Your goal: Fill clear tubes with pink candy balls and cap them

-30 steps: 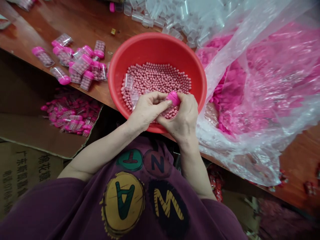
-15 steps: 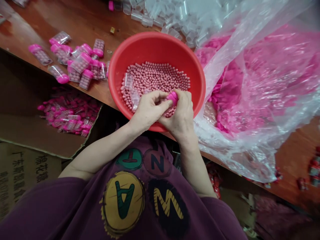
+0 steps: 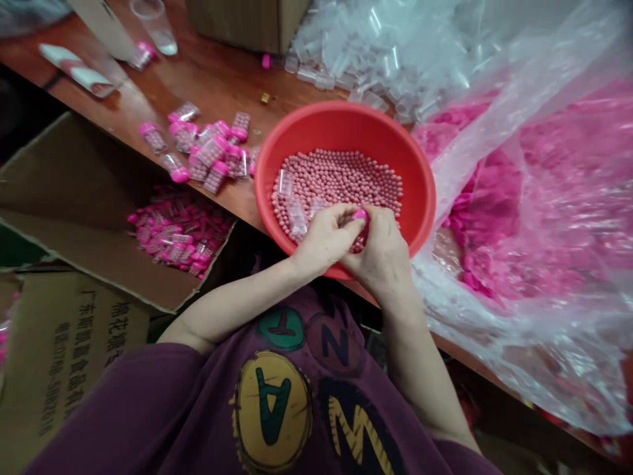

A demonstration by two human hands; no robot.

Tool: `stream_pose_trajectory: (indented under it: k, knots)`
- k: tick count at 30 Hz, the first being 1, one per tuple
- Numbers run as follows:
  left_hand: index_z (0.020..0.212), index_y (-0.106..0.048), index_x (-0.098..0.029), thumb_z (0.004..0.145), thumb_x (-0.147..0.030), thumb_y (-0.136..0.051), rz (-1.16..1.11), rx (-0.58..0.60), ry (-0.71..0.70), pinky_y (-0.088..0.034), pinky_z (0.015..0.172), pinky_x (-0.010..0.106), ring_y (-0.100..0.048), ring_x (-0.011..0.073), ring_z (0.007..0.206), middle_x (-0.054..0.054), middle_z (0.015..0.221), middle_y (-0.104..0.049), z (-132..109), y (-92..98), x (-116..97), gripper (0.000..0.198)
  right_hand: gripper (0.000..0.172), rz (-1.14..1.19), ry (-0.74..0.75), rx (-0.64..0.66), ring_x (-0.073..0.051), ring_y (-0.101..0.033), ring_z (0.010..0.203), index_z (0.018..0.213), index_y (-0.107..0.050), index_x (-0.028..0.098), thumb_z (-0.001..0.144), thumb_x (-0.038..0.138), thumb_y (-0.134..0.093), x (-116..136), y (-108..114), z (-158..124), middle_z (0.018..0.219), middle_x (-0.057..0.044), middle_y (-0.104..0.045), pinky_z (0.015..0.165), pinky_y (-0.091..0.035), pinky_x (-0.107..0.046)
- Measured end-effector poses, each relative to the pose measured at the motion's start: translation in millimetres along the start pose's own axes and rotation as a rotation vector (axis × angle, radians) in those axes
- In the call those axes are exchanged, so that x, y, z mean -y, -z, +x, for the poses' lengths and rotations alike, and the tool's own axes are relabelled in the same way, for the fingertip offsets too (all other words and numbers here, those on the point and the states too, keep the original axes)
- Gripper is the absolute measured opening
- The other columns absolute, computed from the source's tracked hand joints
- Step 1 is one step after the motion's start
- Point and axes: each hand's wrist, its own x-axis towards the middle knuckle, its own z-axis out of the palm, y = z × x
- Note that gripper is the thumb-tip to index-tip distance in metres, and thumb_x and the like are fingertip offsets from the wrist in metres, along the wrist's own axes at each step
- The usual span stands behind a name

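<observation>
Over the near side of a red plastic bowl [image 3: 346, 119], both of my hands meet around a small pink cap [image 3: 360, 214]. The thumb and fingers of my left hand [image 3: 324, 243] pinch it from the left. Curled round it from the right are the fingers of my right hand [image 3: 384, 254]. Whatever part lies below the cap is hidden by my fingers. Many small pink candy balls [image 3: 341, 175] fill the bottom of the bowl. A few clear plastic tubes [image 3: 297, 216] lie on the balls by the bowl's left wall.
Filled pink-capped tubes [image 3: 212, 150] lie left of the bowl; more fill a cardboard box [image 3: 99, 264] below the table edge. Clear tubes [image 3: 390, 53] are heaped behind. At right, a plastic bag [image 3: 459, 145] holds pink caps [image 3: 499, 231]. A clear cup [image 3: 155, 26] stands back left.
The view has shifted, so the bowl and table appear lower and farther right. My hands stay together over the bowl, and less of the pink cap shows between the fingers.
</observation>
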Motion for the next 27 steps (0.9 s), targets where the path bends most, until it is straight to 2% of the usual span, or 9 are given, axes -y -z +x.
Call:
stream_pose_trajectory:
  k: [2, 4, 6, 8, 12, 14, 19, 23, 27]
  knots:
    - [0.099, -0.075, -0.016, 0.098, -0.008, -0.073, 0.042, -0.003, -0.08, -0.06, 0.09, 0.026, -0.074, 0.0134, 0.092, 0.003, 0.098, -0.081, -2.7, 8.3, -7.1, 0.009, 0.084, 0.171, -0.002, 0.124, -0.033, -0.073, 0.111, 0.161, -0.05, 0.018, 0.091, 0.055, -0.079, -2.4, 2.2, 6.8, 0.143, -0.02, -0.069, 0.091, -0.066, -0.051]
    - [0.112, -0.076, -0.019, 0.1, -0.014, -0.076, 0.114, -0.065, -0.232, -0.061, 0.099, 0.028, -0.076, 0.017, 0.106, 0.005, 0.114, -0.082, -9.5, 28.1, -20.2, 0.013, 0.097, 0.333, -0.039, 0.194, -0.027, -0.074, 0.101, 0.174, -0.034, 0.022, 0.095, 0.058, -0.077, -6.4, 3.8, 13.9, 0.15, -0.019, -0.068, 0.085, -0.067, -0.046]
    - [0.121, -0.075, -0.023, 0.1, -0.025, -0.081, 0.21, -0.218, -0.437, -0.059, 0.11, 0.032, -0.075, 0.0208, 0.121, 0.006, 0.125, -0.08, -15.6, 59.9, -37.0, 0.021, 0.086, 0.38, -0.099, 0.201, -0.022, -0.072, 0.086, 0.173, -0.037, 0.022, 0.102, 0.055, -0.07, -10.3, 4.8, 20.9, 0.137, -0.015, -0.075, 0.078, -0.065, -0.041]
    - [0.126, -0.072, -0.026, 0.103, -0.033, -0.079, 0.328, -0.434, -0.615, -0.054, 0.12, 0.037, -0.069, 0.0241, 0.137, 0.005, 0.134, -0.076, -16.3, 98.1, -54.4, 0.025, 0.062, 0.327, -0.129, 0.201, -0.023, -0.073, 0.087, 0.159, -0.058, 0.019, 0.106, 0.05, -0.066, -10.6, 5.3, 29.5, 0.122, -0.013, -0.079, 0.079, -0.064, -0.04]
    - [0.123, -0.071, -0.026, 0.098, -0.016, -0.079, 0.818, -0.751, -0.774, -0.042, 0.135, 0.045, -0.06, 0.0272, 0.147, 0.007, 0.142, -0.07, -1.9, 150.0, -77.5, 0.028, 0.031, 0.267, -0.103, 0.392, -0.027, -0.077, 0.101, 0.126, -0.078, 0.018, 0.108, 0.037, -0.061, 8.0, -3.9, 63.1, 0.114, -0.013, -0.083, 0.093, -0.06, -0.041]
    - [0.123, -0.071, -0.024, 0.096, -0.008, -0.074, 0.93, -0.759, -0.811, -0.04, 0.137, 0.046, -0.06, 0.0267, 0.146, 0.008, 0.14, -0.071, 9.2, 151.3, -76.0, 0.032, 0.028, 0.234, -0.114, 0.504, -0.026, -0.075, 0.094, 0.113, -0.08, 0.017, 0.11, 0.034, -0.057, 23.4, -18.8, 88.9, 0.106, -0.012, -0.084, 0.092, -0.058, -0.041]
    - [0.12, -0.072, -0.023, 0.101, -0.005, -0.055, 0.804, -0.558, -0.83, -0.049, 0.129, 0.044, -0.069, 0.0246, 0.135, 0.007, 0.129, -0.075, 34.0, 127.3, -36.8, 0.03, 0.039, 0.036, -0.245, 0.671, -0.027, -0.071, 0.089, 0.093, -0.077, 0.014, 0.109, 0.047, -0.065, 47.6, -76.0, 145.2, 0.093, -0.016, -0.08, 0.088, -0.055, -0.04]
    - [0.124, -0.073, -0.021, 0.09, 0.001, -0.055, 0.789, -0.582, -0.824, -0.047, 0.132, 0.041, -0.066, 0.0243, 0.14, 0.009, 0.136, -0.073, 41.6, 128.5, -11.4, 0.044, 0.023, 0.1, -0.281, 0.638, -0.027, -0.072, 0.1, 0.114, -0.078, 0.011, 0.1, 0.028, -0.075, 41.9, -103.6, 152.7, 0.111, -0.016, -0.081, 0.093, -0.057, -0.039]
    - [0.128, -0.069, -0.02, 0.089, 0.003, -0.052, 0.764, -0.582, -0.755, -0.047, 0.132, 0.037, -0.067, 0.0221, 0.138, 0.01, 0.137, -0.071, 43.5, 135.1, -6.5, 0.048, 0.043, 0.264, -0.241, 0.679, -0.02, -0.067, 0.092, 0.132, -0.075, 0.013, 0.09, 0.017, -0.082, 31.6, -104.2, 144.4, 0.107, -0.006, -0.077, 0.088, -0.056, -0.033]
